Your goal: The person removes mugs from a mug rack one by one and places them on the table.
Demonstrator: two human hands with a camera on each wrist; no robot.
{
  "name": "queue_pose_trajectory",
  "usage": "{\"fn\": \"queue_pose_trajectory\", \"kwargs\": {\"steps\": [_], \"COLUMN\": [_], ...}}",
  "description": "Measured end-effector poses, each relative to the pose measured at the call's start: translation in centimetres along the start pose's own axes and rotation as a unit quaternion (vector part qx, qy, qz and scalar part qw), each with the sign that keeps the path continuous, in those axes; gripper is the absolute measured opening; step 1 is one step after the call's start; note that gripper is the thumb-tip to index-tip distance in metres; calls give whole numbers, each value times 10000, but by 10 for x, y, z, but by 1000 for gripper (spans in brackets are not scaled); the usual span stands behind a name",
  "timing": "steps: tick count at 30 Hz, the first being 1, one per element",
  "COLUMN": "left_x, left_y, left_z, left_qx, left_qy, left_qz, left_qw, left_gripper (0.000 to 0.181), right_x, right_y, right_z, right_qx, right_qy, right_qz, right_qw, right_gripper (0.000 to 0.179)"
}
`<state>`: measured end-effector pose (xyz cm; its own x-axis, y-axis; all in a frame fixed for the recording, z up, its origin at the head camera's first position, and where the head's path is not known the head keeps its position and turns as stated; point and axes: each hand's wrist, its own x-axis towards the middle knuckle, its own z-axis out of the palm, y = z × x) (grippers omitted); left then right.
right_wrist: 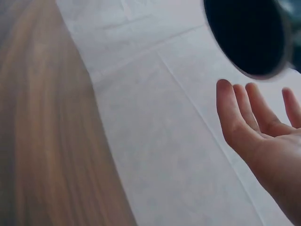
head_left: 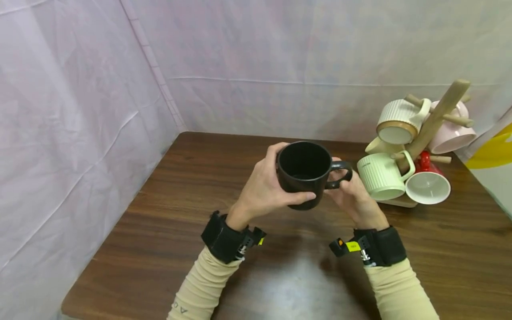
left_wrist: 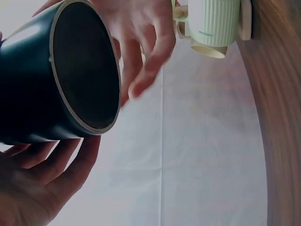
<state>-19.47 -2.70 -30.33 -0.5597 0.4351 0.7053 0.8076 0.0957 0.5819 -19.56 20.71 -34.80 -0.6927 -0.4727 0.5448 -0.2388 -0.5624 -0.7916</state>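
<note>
A black mug (head_left: 306,189) is held above the table, its mouth tilted toward the head camera and its handle (head_left: 349,175) pointing right. My left hand (head_left: 266,186) grips its body, thumb across the near side and fingers around the far side. In the left wrist view the dark round base (left_wrist: 87,66) shows, with left fingers (left_wrist: 80,165) along the wall. My right hand (head_left: 354,200) is by the handle, partly hidden behind it. Seen from the right wrist, its fingers (right_wrist: 230,110) are loosely bent and spread, near the mug's base, with nothing between them.
A wooden mug tree (head_left: 430,124) stands at the table's right back. On it hang a cream ribbed mug (head_left: 396,115), a pale green ribbed mug (head_left: 380,175), a pink mug (head_left: 452,133) and a red mug (head_left: 434,171) with white inside. White cloth (head_left: 256,66) hangs behind the brown table (head_left: 168,231).
</note>
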Motion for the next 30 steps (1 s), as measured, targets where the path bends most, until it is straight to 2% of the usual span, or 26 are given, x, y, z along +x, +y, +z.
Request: {"fn": "queue_pose_trajectory", "kwargs": {"steps": [3, 5, 8, 11, 14, 17, 19, 23, 25, 27, 30], "left_x": [1, 1, 1, 1, 1, 1, 1, 0, 0, -1, -1], "left_y": [0, 0, 0, 0, -1, -1, -2, -3, -5, -5, -7], "left_z": [-3, -5, -7, -8, -9, -10, -11, -13, -14, -15, -16], "left_qx": [51, 50, 111, 204, 274, 386, 496, 703, 837, 927, 1014], "left_qy": [107, 176, 258, 303, 336, 408, 468, 591, 672, 753, 848], "left_qz": [60, 57, 8, -85, -164, -255, -324, -422, -460, -493, -533], "left_qw": [9999, 9998, 9996, 9993, 9989, 9981, 9972, 9949, 9932, 9916, 9898], "left_gripper": [92, 92, 91, 91, 90, 91, 91, 92, 93, 93, 93], "right_x": [1, 0, -2, -4, -4, -5, -5, -6, -6, -6, -6], "right_y": [-10, -16, -23, -29, -33, -36, -38, -42, -43, -43, -43], "right_z": [-5, -6, -6, -3, 0, 0, 0, 0, 0, 0, 0], "right_qx": [-72, -230, -718, -1312, -1856, -2427, -2971, -4068, -4446, -4646, -4779], "right_qy": [26, 116, 595, 1295, 1847, 2176, 2314, 2460, 2495, 2516, 2550], "right_qz": [-215, -346, -348, -124, 192, 412, 513, 690, 761, 802, 824], "right_qw": [9997, 9991, 9950, 9828, 9649, 9445, 9250, 8770, 8569, 8452, 8366], "right_gripper": [46, 44, 33, 23, 20, 14, 12, 16, 19, 20, 20]}}
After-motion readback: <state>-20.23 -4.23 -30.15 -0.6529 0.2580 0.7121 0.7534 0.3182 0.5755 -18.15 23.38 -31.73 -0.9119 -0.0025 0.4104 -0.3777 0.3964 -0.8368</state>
